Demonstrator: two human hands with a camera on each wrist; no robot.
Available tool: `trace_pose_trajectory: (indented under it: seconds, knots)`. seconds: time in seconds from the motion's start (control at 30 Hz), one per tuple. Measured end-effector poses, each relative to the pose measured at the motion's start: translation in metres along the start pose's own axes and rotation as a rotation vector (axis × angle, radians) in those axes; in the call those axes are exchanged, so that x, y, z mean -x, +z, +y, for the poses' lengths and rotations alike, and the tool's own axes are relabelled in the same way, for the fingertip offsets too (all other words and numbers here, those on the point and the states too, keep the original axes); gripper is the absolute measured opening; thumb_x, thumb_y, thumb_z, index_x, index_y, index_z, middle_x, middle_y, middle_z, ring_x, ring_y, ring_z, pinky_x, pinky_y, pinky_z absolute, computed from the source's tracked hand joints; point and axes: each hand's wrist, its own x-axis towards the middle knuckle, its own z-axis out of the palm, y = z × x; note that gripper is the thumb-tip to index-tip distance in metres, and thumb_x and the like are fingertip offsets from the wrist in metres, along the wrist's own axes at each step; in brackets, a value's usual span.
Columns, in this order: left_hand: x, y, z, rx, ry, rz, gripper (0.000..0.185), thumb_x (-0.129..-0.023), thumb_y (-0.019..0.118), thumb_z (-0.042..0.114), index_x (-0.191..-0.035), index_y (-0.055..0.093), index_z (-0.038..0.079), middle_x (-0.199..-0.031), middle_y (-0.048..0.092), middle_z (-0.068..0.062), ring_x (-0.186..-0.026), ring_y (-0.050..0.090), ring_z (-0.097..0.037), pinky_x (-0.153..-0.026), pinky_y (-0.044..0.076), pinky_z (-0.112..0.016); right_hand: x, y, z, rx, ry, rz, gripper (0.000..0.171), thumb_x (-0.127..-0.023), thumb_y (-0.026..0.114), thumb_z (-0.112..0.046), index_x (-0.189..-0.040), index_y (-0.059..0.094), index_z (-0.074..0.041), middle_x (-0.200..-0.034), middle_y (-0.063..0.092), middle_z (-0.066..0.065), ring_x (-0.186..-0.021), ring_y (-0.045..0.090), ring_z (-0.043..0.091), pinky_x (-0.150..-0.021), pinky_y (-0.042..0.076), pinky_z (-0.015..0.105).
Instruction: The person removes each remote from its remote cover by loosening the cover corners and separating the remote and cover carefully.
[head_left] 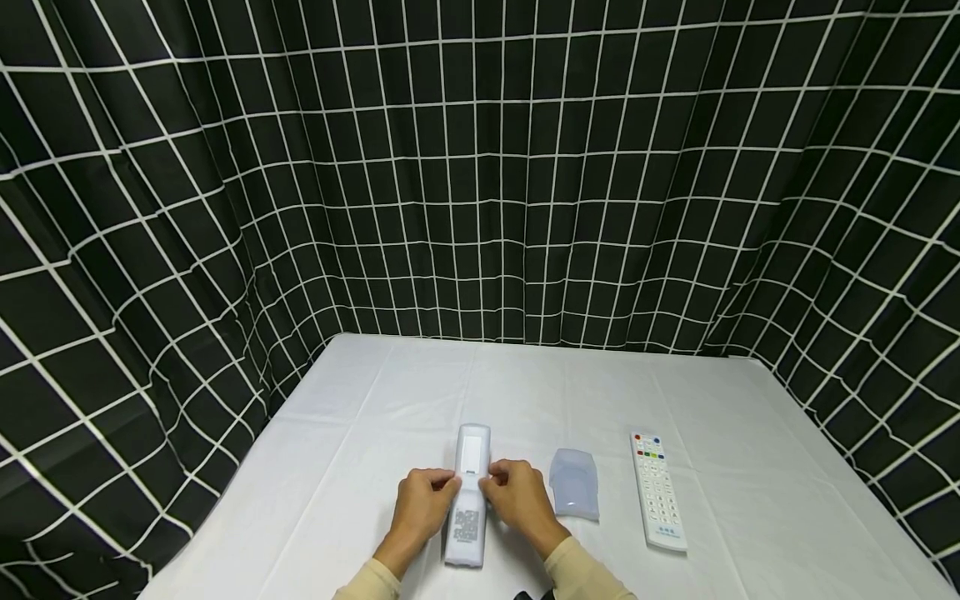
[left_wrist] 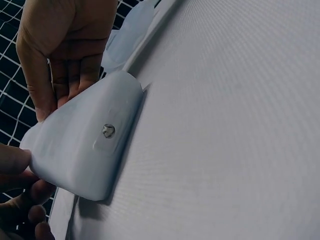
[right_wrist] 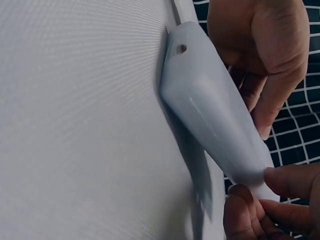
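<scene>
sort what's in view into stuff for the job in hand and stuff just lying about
In the job:
pale remote-shaped device
left hand and right hand, both holding it

Just lying about:
white button remote
bluish plastic piece, untouched but possibly relevant

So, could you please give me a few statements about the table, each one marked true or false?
1. The left hand and the right hand both grip the held remote. True.
2. The held remote lies face up. False: its back is up.
3. The bluish piece lies left of the loose remote. True.
4. The loose remote lies face down. False: its buttons face up.
</scene>
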Motion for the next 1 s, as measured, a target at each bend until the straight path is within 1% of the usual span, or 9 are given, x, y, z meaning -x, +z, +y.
trace_pose_trajectory:
  seconds: [0.1,0.17,0.27,0.37,0.5,0.6,0.73,0.87,1.0]
  knots:
    - [0.001,0.001,0.000,-0.014,-0.026,-0.002,0.015,-0.086,0.070,0.006,-0.096,0.073,-0.004,-0.081,0.069,-0.005,-0.063,0.057,-0.012,-0.053,0.048,-0.025,0.001,0.000,0.001,-0.009,0.022,-0.031,0.022,-0.082,0.072,-0.006,-0.099,0.070,0.007,-0.074,0.065,0.000,-0.064,0.058,0.010,-0.057,0.050,0.026]
    - [0.002,0.001,0.000,-0.021,-0.037,-0.007,0.015,-0.086,0.070,0.006,-0.096,0.073,-0.004,-0.081,0.069,-0.005,-0.062,0.057,-0.012,-0.053,0.047,-0.025,0.002,0.000,0.002,-0.021,0.038,-0.053,0.023,-0.083,0.072,-0.006,-0.100,0.069,0.009,-0.077,0.066,0.002,-0.065,0.060,0.012,-0.058,0.051,0.027]
    - [0.002,0.002,0.000,-0.036,-0.042,-0.006,0.015,-0.085,0.071,0.007,-0.095,0.074,-0.004,-0.082,0.070,-0.007,-0.067,0.061,-0.014,-0.058,0.051,-0.028,0.002,0.000,0.003,-0.022,0.044,-0.064,0.024,-0.083,0.072,-0.007,-0.101,0.069,0.009,-0.080,0.068,0.005,-0.068,0.062,0.014,-0.060,0.053,0.028]
    - [0.002,0.002,0.000,-0.054,-0.039,-0.011,0.014,-0.085,0.071,0.008,-0.093,0.074,-0.003,-0.084,0.071,-0.009,-0.076,0.066,-0.020,-0.067,0.054,-0.035,0.003,0.000,0.005,-0.019,0.044,-0.066,0.024,-0.083,0.072,-0.007,-0.100,0.069,0.009,-0.082,0.069,0.008,-0.070,0.064,0.015,-0.061,0.053,0.029]
    - [0.002,0.003,-0.002,-0.074,-0.059,-0.025,0.011,-0.085,0.071,0.009,-0.090,0.075,0.000,-0.082,0.071,-0.007,-0.081,0.067,-0.023,-0.072,0.054,-0.040,0.003,0.000,0.006,-0.038,0.056,-0.084,0.022,-0.084,0.072,-0.007,-0.100,0.069,0.008,-0.082,0.069,0.009,-0.067,0.063,0.015,-0.058,0.053,0.028]
    - [0.002,0.004,-0.004,-0.091,-0.064,-0.041,0.009,-0.084,0.071,0.009,-0.087,0.075,0.001,-0.078,0.070,-0.004,-0.077,0.064,-0.020,-0.070,0.053,-0.039,0.003,0.002,0.008,-0.062,0.082,-0.105,0.022,-0.085,0.071,-0.007,-0.099,0.068,0.008,-0.080,0.068,0.008,-0.063,0.062,0.013,-0.055,0.052,0.027]
    - [0.002,0.005,-0.006,-0.110,-0.045,-0.056,0.009,-0.083,0.071,0.009,-0.086,0.074,0.000,-0.076,0.068,-0.003,-0.074,0.062,-0.018,-0.068,0.052,-0.038,0.003,0.004,0.009,-0.092,0.106,-0.120,0.021,-0.085,0.070,-0.006,-0.099,0.068,0.009,-0.078,0.067,0.006,-0.062,0.062,0.014,-0.054,0.052,0.027]
    - [0.001,0.005,-0.007,-0.116,-0.049,-0.065,0.010,-0.084,0.070,0.009,-0.086,0.073,0.000,-0.077,0.068,-0.004,-0.075,0.063,-0.019,-0.069,0.052,-0.039,0.003,0.004,0.010,-0.113,0.111,-0.123,0.021,-0.085,0.070,-0.005,-0.100,0.067,0.009,-0.077,0.066,0.005,-0.063,0.063,0.014,-0.054,0.052,0.027]
    - [0.000,0.005,-0.006,-0.125,-0.061,-0.054,0.009,-0.082,0.071,0.010,-0.084,0.074,0.002,-0.075,0.068,-0.002,-0.072,0.062,-0.018,-0.067,0.051,-0.038,0.002,0.004,0.011,-0.113,0.106,-0.119,0.020,-0.085,0.070,-0.004,-0.100,0.067,0.009,-0.076,0.066,0.005,-0.062,0.062,0.013,-0.054,0.052,0.026]
